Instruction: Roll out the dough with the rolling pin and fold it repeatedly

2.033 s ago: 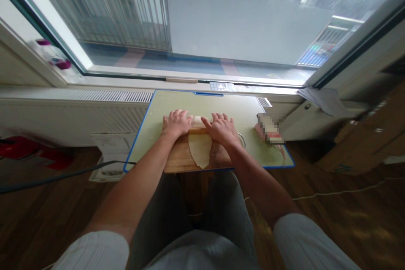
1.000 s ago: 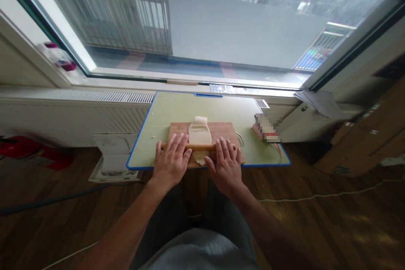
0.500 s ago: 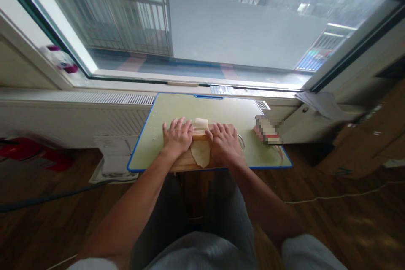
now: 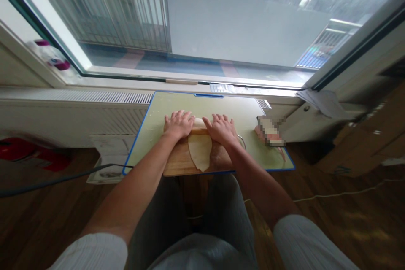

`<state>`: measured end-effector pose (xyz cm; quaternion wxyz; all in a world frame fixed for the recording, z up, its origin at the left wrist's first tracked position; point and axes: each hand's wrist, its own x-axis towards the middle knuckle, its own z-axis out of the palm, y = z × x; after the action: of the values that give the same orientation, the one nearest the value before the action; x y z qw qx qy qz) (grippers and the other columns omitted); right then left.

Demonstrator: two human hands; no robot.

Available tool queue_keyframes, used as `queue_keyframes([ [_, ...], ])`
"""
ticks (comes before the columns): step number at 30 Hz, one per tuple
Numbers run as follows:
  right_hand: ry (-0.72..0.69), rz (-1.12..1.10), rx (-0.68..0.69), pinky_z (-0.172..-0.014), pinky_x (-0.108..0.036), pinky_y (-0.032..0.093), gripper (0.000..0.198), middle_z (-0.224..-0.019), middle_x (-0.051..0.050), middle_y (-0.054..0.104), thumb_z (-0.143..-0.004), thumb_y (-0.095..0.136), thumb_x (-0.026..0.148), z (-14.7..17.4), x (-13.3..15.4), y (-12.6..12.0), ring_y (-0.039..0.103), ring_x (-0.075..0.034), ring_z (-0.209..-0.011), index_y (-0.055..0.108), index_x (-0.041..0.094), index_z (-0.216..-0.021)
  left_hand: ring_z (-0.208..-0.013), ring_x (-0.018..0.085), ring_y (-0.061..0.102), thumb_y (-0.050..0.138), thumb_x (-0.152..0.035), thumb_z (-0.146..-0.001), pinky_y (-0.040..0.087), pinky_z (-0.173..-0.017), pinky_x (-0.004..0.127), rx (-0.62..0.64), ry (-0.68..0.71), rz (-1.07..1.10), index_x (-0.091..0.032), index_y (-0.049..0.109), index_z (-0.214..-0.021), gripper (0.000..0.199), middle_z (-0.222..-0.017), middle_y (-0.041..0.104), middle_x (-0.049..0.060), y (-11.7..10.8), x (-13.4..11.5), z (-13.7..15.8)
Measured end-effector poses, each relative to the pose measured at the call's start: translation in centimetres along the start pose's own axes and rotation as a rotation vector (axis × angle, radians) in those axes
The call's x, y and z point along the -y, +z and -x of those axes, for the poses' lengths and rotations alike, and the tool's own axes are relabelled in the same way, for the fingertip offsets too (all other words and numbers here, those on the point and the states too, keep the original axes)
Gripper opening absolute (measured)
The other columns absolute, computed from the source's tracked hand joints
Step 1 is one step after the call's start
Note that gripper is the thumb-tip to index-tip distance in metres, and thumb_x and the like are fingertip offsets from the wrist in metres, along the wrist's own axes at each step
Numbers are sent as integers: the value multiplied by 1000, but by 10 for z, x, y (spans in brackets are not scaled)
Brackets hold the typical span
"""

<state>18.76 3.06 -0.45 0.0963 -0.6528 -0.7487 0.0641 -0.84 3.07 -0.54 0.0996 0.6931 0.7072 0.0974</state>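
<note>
My left hand [image 4: 179,125] and my right hand [image 4: 220,129] lie on the two ends of a wooden rolling pin [image 4: 201,132], fingers stretched forward and spread, not wrapped round it. Only the pin's middle shows between them. It rests across a thin pale sheet of dough [image 4: 200,152], which reaches out towards me and shows a little beyond the pin. Beneath the dough is a wooden cutting board [image 4: 177,161] with a metal handle [image 4: 242,141] at its right. That board sits on a large pale green board [image 4: 243,112] with a blue rim.
A partly blurred object [image 4: 269,131] lies on the green board's right side. Behind stands a radiator [image 4: 123,97] below a window sill. A bottle with a purple cap [image 4: 52,55] is at the left, above a red fire extinguisher [image 4: 31,152]. Papers [image 4: 322,103] lie at the right.
Both hands and the rolling pin have moved away from me, towards the window. More of the dough and wooden board shows on the near side, and less dough beyond the pin.
</note>
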Motion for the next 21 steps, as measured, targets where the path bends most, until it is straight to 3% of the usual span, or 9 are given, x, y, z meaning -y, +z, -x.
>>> queue_keyframes([
  [8, -30, 78, -86, -128, -59, 23, 77, -162, -20, 57, -113, 24, 66, 40, 3, 4, 42, -39, -155, 54, 12, -159, -159, 31, 41, 27, -58, -109, 22, -133, 63, -124, 17, -47, -34, 59, -157, 62, -172, 49, 7, 9, -3, 36],
  [15, -6, 40, -91, -132, -59, 18, 72, -171, -15, 48, -114, 26, 62, 80, 8, 3, 37, -35, -160, 51, 16, -164, -160, 30, 41, 26, -56, -111, 26, -132, 61, -165, 51, -66, -31, 58, -159, 63, -172, 49, 8, 9, -4, 79],
  [21, -29, 42, -153, -133, -60, 16, 71, -174, -18, 42, -113, 33, 59, 125, 3, 19, 34, -33, -162, 43, 15, -168, -166, 31, 31, 30, -55, -110, 20, -135, 61, -189, 72, -59, -26, 39, -172, 69, -177, 40, 11, 18, -1, 123],
])
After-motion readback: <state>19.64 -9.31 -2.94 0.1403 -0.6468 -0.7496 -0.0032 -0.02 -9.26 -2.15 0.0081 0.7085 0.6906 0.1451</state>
